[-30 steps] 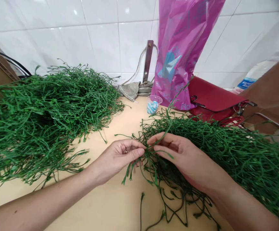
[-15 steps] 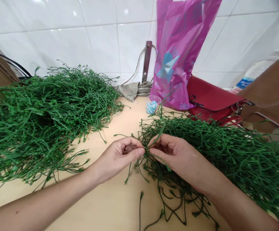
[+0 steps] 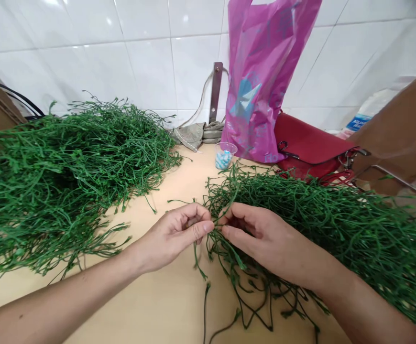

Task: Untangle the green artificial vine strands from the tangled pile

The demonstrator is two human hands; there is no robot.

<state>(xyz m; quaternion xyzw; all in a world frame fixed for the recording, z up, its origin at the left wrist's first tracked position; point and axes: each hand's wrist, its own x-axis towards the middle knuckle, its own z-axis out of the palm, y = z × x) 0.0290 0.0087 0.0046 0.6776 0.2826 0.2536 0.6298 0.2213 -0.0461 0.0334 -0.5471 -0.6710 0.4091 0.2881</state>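
Surface: a pale wooden tabletop (image 3: pixel 158 296) is stretching beneath a white tiled wall (image 3: pixel 86 48).
Left: one large heap of green wiry stems (image 3: pixel 60 177) is lying there.
Centre: the left hand (image 3: pixel 172 234) and right hand (image 3: pixel 261 234) are both pinching one green wiry strand (image 3: pixel 217 224) between their fingertips.
Right: a second heap of green wiry stems (image 3: pixel 337 224) is spreading below one pink plastic bag (image 3: pixel 261 81) and one red handbag (image 3: pixel 308 143).

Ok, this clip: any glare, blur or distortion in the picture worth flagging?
Head view: glare spots on the white wall tiles, whose lines bend and slant toward the frame edges, suggesting wide-angle distortion; a dark smudge in the top right corner; left hand, right hand and green stems show no obvious motion blur.
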